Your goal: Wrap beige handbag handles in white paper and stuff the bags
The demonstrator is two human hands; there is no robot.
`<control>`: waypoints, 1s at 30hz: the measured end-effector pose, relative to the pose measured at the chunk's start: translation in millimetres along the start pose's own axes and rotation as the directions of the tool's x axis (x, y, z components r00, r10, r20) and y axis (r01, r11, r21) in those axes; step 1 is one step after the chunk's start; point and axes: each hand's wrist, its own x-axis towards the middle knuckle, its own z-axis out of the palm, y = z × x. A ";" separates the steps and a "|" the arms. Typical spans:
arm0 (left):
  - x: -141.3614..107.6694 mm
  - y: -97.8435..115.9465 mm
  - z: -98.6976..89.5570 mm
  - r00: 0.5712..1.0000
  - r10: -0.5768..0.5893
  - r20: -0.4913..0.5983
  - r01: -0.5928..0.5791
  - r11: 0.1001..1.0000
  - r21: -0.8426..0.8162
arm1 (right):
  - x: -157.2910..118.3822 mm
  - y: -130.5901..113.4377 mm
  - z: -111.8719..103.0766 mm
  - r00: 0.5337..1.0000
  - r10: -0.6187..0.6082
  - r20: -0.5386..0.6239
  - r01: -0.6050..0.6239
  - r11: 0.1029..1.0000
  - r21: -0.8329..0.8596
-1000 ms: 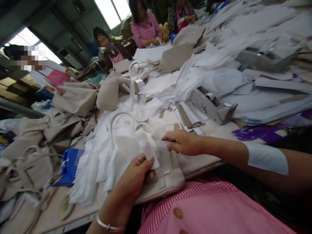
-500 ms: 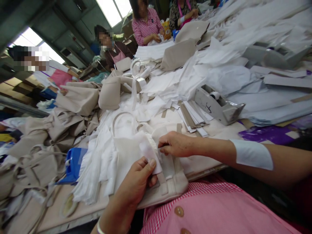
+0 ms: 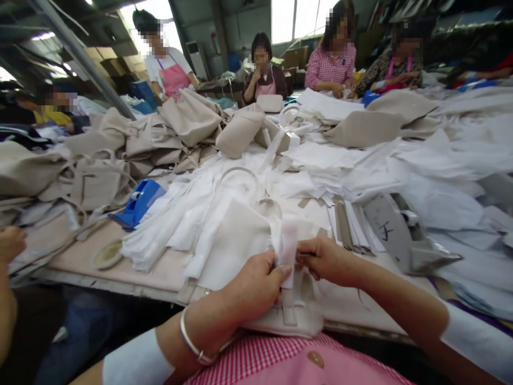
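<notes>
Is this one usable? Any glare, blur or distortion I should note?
Head view, top: the window is blown out to white; head view, middle: the white strip and left hand are readable, though slightly soft; head view, left edge: a co-worker's hand is cut off and looks blurred.

Beige bag (image 3: 308, 322): soft, laid down right in front of the wearer, rounded seamed end nearest, white material (image 3: 303, 225) showing at the far end. Pinkish-white strip (image 3: 288, 240): narrow, runs lengthwise over the bag, pinched low down, just above a beige tab (image 3: 289, 314).
</notes>
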 end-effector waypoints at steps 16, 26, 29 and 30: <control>-8.7 -8.7 -7.6 0.972 0.220 -0.079 -0.197 0.954 0.226 | 1.0 -10.3 33.9 0.999 -0.035 0.022 0.011 0.738 0.675; -8.6 -8.5 -2.6 0.996 0.085 -0.039 -0.086 0.996 -0.025 | 2.1 -17.2 76.3 0.963 0.119 -0.243 0.148 0.519 0.842; -6.4 -9.9 -2.2 0.999 -0.029 0.026 0.034 0.980 -0.196 | 0.4 -19.1 78.4 0.960 0.125 -0.251 0.163 0.482 0.861; -5.6 -10.4 -2.2 0.997 -0.057 0.046 0.066 0.968 -0.244 | -0.3 -19.3 78.6 0.960 0.125 -0.252 0.167 0.470 0.867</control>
